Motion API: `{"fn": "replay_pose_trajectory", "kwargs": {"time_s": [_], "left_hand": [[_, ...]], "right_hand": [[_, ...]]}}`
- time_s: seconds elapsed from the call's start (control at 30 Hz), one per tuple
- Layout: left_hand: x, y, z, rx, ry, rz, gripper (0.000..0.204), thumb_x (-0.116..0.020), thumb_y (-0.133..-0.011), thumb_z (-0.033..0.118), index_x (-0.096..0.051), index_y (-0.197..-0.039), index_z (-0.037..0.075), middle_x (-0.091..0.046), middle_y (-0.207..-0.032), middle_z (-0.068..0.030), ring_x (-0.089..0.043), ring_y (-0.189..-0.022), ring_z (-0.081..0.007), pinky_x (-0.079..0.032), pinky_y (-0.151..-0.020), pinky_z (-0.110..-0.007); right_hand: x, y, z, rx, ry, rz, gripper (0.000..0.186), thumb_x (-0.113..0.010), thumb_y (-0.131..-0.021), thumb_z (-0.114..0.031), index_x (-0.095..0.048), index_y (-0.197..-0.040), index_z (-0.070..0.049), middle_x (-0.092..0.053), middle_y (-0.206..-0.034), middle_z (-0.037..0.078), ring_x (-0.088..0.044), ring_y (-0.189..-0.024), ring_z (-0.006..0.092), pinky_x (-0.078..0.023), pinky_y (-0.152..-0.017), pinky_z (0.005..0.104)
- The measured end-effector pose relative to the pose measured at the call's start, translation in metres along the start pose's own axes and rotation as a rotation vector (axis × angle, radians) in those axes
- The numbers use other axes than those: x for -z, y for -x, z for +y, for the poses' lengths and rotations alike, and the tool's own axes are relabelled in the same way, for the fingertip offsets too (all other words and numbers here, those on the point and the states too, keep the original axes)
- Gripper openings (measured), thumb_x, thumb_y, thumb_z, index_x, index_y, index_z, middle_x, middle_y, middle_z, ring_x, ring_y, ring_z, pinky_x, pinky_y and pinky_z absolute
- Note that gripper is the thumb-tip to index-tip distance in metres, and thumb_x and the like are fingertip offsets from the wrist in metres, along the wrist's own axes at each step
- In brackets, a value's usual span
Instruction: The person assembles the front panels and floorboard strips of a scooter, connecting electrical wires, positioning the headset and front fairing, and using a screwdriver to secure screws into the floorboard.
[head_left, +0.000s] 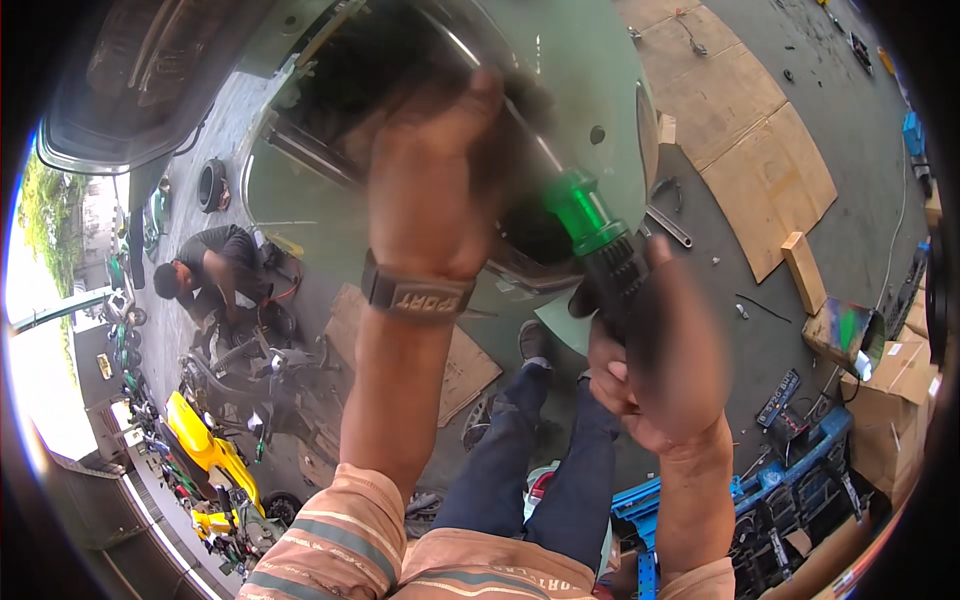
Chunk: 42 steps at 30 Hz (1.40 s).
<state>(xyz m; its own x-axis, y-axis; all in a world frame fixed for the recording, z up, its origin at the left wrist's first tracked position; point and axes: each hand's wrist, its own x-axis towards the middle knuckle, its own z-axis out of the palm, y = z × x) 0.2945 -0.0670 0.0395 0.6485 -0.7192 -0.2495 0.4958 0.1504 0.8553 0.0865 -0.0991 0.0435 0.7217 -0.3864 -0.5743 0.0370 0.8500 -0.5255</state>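
Observation:
My right hand [670, 350] grips a screwdriver with a green and black handle [585, 215]; its long metal shaft runs up and left over a dark opening in a pale green vehicle panel [600, 85]. My left hand [430, 180], with a dark wristband, reaches over that opening, its thumb at the shaft. Its fingers are blurred and partly hidden, so their grip is unclear. The screwdriver's tip cannot be made out.
A crouching co-worker [215, 270] is among motorcycle parts at left, above a yellow scooter [205, 440]. A tire [212, 185] lies behind. At right are flattened cardboard [740, 130], a wooden block [805, 270], boxes [895, 380] and blue metal parts [800, 450]. My legs show below.

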Motion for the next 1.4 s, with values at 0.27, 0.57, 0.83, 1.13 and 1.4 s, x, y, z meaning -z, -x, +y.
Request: {"fn": "replay_pose_trajectory", "kwargs": {"time_s": [0.27,0.57,0.83,1.13,1.4], "left_hand": [[-0.008,-0.008,-0.005,-0.087,-0.092,0.05,0.016,-0.064,-0.095,0.011,-0.065,-0.104,-0.002,-0.071,-0.095,-0.0111,-0.068,-0.085,-0.0208,-0.056,-0.079,-0.032],[-0.028,-0.005,-0.003,-0.132,-0.024,0.126,0.017,-0.065,-0.09,0.009,-0.066,-0.097,-0.006,-0.071,-0.089,-0.0148,-0.067,-0.075,-0.0214,-0.052,-0.069,-0.03],[-0.029,-0.003,-0.002,-0.128,-0.056,0.172,0.017,-0.065,-0.091,0.009,-0.067,-0.096,-0.007,-0.071,-0.086,-0.0152,-0.067,-0.072,-0.0211,-0.053,-0.066,-0.03],[-0.025,-0.007,-0.001,-0.116,-0.033,0.178,0.014,-0.067,-0.091,0.01,-0.068,-0.093,-0.004,-0.072,-0.085,-0.0122,-0.068,-0.071,-0.0191,-0.052,-0.066,-0.03],[-0.021,-0.008,0.003,-0.064,-0.021,0.07,0.014,-0.066,-0.093,0.012,-0.067,-0.099,-0.001,-0.072,-0.088,-0.012,-0.069,-0.076,-0.0197,-0.056,-0.073,-0.031]], "right_hand": [[-0.004,-0.002,-0.001,-0.043,-0.174,0.009,0.056,-0.043,-0.102,-0.055,-0.058,-0.108,-0.001,-0.056,-0.064,0.004,-0.043,-0.042,0.0066,-0.029,-0.039,0.0221],[-0.01,-0.006,0.006,0.192,0.128,0.198,0.055,-0.041,-0.103,-0.053,-0.06,-0.106,-0.002,-0.051,-0.06,-0.001,-0.043,-0.043,0.0072,-0.031,-0.042,0.0216],[-0.014,-0.002,0.001,0.195,0.296,0.281,0.051,-0.042,-0.103,-0.052,-0.058,-0.1,-0.003,-0.05,-0.058,0.002,-0.037,-0.04,0.0079,-0.028,-0.038,0.0238],[-0.011,-0.004,-0.004,0.167,0.347,0.275,0.049,-0.04,-0.104,-0.051,-0.058,-0.104,-0.006,-0.051,-0.063,0.002,-0.045,-0.043,0.0107,-0.034,-0.04,0.0247],[0.026,-0.015,-0.021,-0.224,-0.505,-0.286,0.037,-0.051,-0.103,-0.035,-0.057,-0.108,0.001,-0.06,-0.068,0.01,-0.057,-0.051,0.0238,-0.046,-0.05,0.0362]]}}
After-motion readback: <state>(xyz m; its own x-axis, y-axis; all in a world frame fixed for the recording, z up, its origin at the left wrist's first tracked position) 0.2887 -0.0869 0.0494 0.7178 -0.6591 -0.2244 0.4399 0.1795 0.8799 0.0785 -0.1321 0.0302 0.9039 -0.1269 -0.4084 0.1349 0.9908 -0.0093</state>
